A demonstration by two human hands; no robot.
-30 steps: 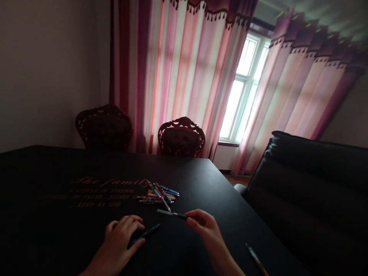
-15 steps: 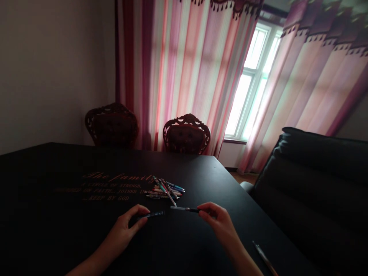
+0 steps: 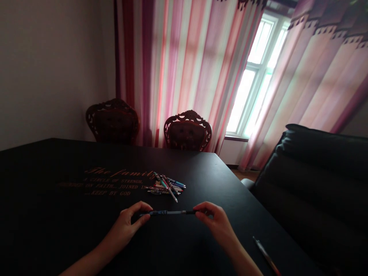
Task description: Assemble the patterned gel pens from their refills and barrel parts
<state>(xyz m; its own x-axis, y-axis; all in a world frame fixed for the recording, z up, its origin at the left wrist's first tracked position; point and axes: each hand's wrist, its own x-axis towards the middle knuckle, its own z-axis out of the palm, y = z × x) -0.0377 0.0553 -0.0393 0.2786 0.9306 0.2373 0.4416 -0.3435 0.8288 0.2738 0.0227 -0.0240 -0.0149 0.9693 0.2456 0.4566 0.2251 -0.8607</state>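
Observation:
Thumb and fingertips of my left hand (image 3: 130,222) are closed on a dark blue pen barrel (image 3: 158,212). Opposite it, my right hand (image 3: 214,218) pinches the dark front section (image 3: 189,212) of a pen. From that section a pale, clear refill (image 3: 174,212) points left, and its end meets the barrel's opening, so the parts lie in one line above the table. How deep the refill sits inside the barrel I cannot tell. Just beyond the hands lies a pile of several colourful pens (image 3: 168,186).
The black table (image 3: 71,226) bears gold lettering (image 3: 115,182) left of the pile. A single pen (image 3: 264,253) lies near its right edge. Two carved chairs (image 3: 188,130) stand behind, and a black leather seat (image 3: 313,191) is at the right.
The gap between the two pen parts has closed: the refill's end now reaches the barrel. My right hand has come slightly left, and the view has tilted a little downward.

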